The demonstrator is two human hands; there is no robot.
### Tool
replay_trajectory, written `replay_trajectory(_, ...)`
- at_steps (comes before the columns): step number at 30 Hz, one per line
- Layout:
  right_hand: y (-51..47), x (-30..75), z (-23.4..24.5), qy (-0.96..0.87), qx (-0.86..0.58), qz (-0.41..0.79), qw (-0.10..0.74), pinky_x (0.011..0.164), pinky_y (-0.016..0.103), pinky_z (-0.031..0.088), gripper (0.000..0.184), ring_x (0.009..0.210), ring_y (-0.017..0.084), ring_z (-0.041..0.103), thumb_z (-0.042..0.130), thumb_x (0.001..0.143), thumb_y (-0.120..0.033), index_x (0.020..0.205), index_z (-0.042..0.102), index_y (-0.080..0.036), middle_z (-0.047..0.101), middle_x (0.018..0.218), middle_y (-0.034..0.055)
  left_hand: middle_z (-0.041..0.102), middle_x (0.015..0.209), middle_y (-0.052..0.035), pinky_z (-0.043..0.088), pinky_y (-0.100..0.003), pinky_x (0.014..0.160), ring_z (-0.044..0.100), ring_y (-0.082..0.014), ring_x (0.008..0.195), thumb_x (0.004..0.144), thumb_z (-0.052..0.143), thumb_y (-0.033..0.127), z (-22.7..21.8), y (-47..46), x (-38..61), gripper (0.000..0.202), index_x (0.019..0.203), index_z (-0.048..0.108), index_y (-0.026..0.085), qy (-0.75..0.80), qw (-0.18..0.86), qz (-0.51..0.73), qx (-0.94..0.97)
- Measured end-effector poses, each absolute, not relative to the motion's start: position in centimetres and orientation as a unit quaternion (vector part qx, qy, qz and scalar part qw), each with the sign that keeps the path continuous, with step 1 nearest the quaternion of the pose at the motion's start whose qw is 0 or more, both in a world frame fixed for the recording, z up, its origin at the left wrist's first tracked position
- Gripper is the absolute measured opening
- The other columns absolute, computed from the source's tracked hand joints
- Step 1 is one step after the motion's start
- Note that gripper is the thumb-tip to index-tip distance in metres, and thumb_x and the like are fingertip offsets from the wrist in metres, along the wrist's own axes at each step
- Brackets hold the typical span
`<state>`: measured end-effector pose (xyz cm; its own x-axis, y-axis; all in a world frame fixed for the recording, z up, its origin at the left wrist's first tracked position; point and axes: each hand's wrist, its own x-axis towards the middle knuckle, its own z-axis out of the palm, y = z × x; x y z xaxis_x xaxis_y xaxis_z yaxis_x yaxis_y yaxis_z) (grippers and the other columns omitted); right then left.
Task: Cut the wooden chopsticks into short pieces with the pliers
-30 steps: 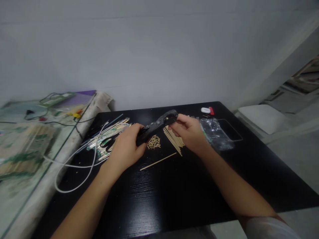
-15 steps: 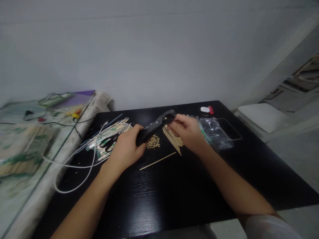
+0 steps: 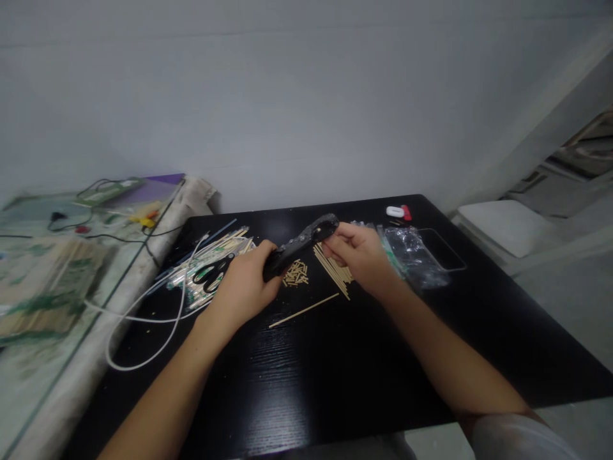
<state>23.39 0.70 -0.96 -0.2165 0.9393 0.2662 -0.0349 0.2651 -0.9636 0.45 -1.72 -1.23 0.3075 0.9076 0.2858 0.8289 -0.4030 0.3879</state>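
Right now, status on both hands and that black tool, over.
Left hand gripping black tool by its handle. Right hand closed on the tool's head. Cut stick bits directly below; scissors beside left hand.

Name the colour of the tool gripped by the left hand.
The tool is black with pale specks, best seen in the head view.

Handle end of black tool [image 3: 306, 237] hidden in left hand [image 3: 246, 281]; clutter [image 3: 43, 281] far left too blurred to ID.

Black, perhaps grey-speckled cutter [image 3: 301, 243]
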Motion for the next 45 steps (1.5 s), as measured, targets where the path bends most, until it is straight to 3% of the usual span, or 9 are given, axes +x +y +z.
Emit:
replay_trajectory(20, 1.1, 23.1, -2.2, -0.587, -0.354, 0.522, 0.507, 0.044, 0.026, 0.025, 0.027, 0.049, 0.006, 0.038, 0.07, 0.092, -0.039, 0.074, 0.064, -0.019, 0.058, 0.064, -0.0025, 0.063, 0.073, -0.0023, 0.039, -0.03, 0.063, 0.061, -0.0212, 0.065, 0.085, 0.061, 0.018, -1.4, -1.5, 0.4, 0.008, 0.092, 0.057, 0.021, 0.566, 0.065, 0.207, 0.795)
replay_trajectory(28, 0.8, 23.3, -1.4, -0.596, -0.332, 0.533, 0.501, 0.044, 0.026, 0.024, 0.035, 0.049, 0.006, 0.036, 0.071, 0.092, -0.046, 0.072, 0.062, -0.019, 0.056, 0.063, -0.0027, 0.067, 0.085, -0.0049, 0.042, -0.032, 0.069, 0.063, -0.0239, 0.077, 0.085, 0.061, 0.02, -1.2, -1.5, 0.1, 0.017, 0.102, 0.058, 0.021, 0.535, 0.061, 0.213, 0.816)
replay_trajectory(45, 0.7, 23.4, -1.2, -0.663, -0.338, 0.48, 0.465, 0.045, 0.027, 0.028, 0.044, 0.05, 0.009, 0.035, 0.06, 0.099, -0.053, 0.07, 0.063, -0.02, 0.05, 0.058, -0.0032, 0.069, 0.088, -0.0035, 0.046, -0.032, 0.072, 0.064, -0.0215, 0.079, 0.085, 0.061, 0.019, -1.0, -1.3, -0.3, 0.018, 0.103, 0.06, 0.02, 0.509, 0.093, 0.235, 0.823)
